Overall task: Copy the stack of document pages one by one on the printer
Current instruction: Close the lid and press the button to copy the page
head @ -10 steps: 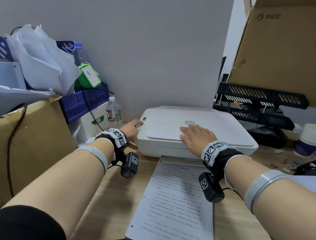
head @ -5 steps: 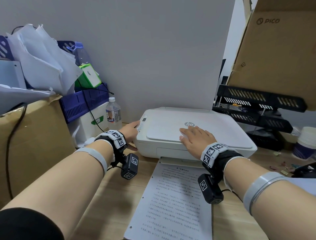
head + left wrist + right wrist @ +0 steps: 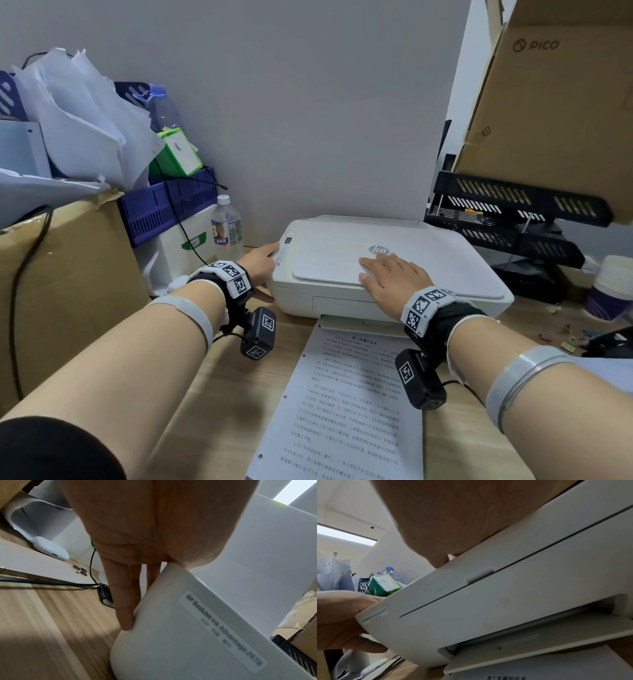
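Printer (image 3: 394, 274) long axis left-right | lid shut | right hand (image 3: 394, 279) flat on lid

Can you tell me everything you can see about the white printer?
The printer is a low white plastic HP DeskJet with rounded corners, standing on the wooden desk against the wall. Its flat scanner lid is shut and bears a grey HP logo. A small button panel runs along its left edge. The right hand lies flat on the lid; the left hand touches the left side near the buttons. A printed page lies before its front tray.
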